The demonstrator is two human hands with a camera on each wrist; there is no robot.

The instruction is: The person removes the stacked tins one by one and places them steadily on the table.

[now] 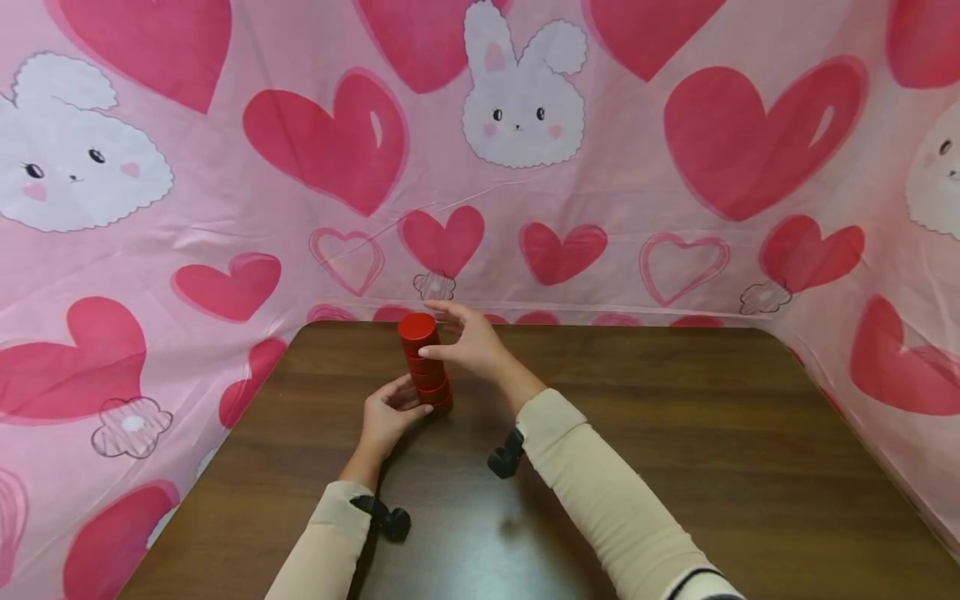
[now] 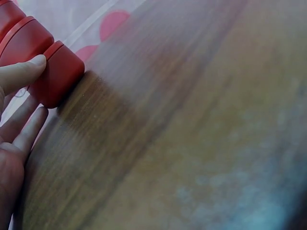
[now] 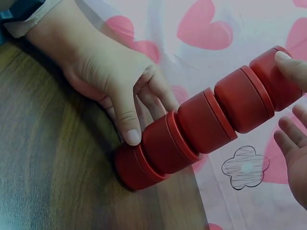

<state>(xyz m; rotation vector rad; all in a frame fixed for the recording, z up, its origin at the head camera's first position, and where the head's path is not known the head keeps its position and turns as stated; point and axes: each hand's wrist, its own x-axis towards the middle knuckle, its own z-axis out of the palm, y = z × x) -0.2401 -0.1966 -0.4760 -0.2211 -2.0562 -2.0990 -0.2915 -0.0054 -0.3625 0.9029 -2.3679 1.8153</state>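
A tall stack of several small red lidded tins (image 1: pixel 427 364) stands on the table, tilted slightly in the head view. Low on the stack my left hand (image 1: pixel 387 421) grips the tins between thumb and fingers. In the left wrist view its thumb lies at the seam above the bottom tin (image 2: pixel 61 74), which rests on the wood. My right hand (image 1: pixel 474 342) holds the top tin (image 3: pixel 274 79), thumb on the near side and fingers round the far side. The right wrist view shows the lid rims, with the tins set a little unevenly on one another.
The brown wooden table (image 1: pixel 675 450) spreads wide to the right of the stack. Behind its far edge hangs a pink cloth (image 1: pixel 630 183) printed with hearts and rabbits. Each wrist wears a black camera mount (image 1: pixel 506 454) that juts over the table.
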